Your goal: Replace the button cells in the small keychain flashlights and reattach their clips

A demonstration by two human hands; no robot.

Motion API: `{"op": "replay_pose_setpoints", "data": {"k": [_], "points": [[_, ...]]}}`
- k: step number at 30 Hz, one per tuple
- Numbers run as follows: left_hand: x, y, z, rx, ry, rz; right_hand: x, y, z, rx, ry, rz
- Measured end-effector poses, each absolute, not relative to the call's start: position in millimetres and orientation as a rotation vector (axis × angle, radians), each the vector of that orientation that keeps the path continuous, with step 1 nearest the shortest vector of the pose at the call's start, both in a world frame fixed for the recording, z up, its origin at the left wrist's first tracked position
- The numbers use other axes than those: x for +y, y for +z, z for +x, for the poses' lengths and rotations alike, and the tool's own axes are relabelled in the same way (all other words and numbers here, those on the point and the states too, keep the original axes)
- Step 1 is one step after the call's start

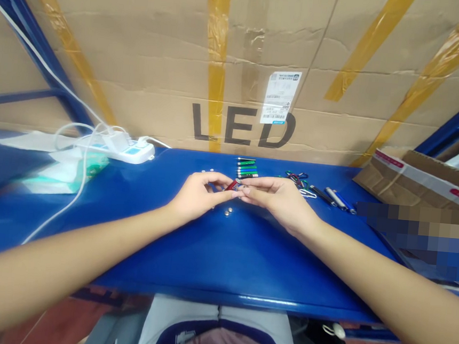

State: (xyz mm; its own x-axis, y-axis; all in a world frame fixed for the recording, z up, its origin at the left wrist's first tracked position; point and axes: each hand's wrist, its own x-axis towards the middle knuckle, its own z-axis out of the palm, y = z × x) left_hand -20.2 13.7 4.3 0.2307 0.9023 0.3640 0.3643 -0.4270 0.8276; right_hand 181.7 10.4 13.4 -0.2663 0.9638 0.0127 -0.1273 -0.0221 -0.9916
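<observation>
My left hand (197, 195) is closed on a small red metal tube (232, 185), held over the middle of the blue table. My right hand (279, 200) pinches at the tube's near right side, its fingertips meeting those of the left; they partly hide the tube. Just below the hands lie small round silver pieces (228, 211) that look like button cells. Behind the fingers is a row of slim green, blue and black tubes (247, 168). To the right of my right hand are coloured carabiner clips (296, 177) and several pen-like tubes (334, 197).
A white power strip (130, 151) with cables sits at the left on the blue table (245, 264), near a green and white packet (61, 170). An open cardboard box (425, 178) stands at the right. A large carton (163, 54) marked LED rises behind the table.
</observation>
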Motion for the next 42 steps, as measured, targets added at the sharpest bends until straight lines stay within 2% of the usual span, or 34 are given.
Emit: {"op": "replay_pose_setpoints", "data": {"k": [6,13,18,24,42], "points": [[13,5,-18,1.159,1.159,1.899,14,9,182,-1.366,1.443,-0.926],[12,6,-20,1.146,1.159,1.889,16,12,185,-1.678,0.890,-0.913],[12,5,-18,1.050,1.146,1.848,10,15,184,-1.731,0.820,-0.802],[12,3,-17,0.941,1.099,1.736,4,16,183,-1.880,0.580,-0.725],[7,4,-15,0.803,1.085,1.674,1,17,184,-1.993,0.588,-0.613]]}}
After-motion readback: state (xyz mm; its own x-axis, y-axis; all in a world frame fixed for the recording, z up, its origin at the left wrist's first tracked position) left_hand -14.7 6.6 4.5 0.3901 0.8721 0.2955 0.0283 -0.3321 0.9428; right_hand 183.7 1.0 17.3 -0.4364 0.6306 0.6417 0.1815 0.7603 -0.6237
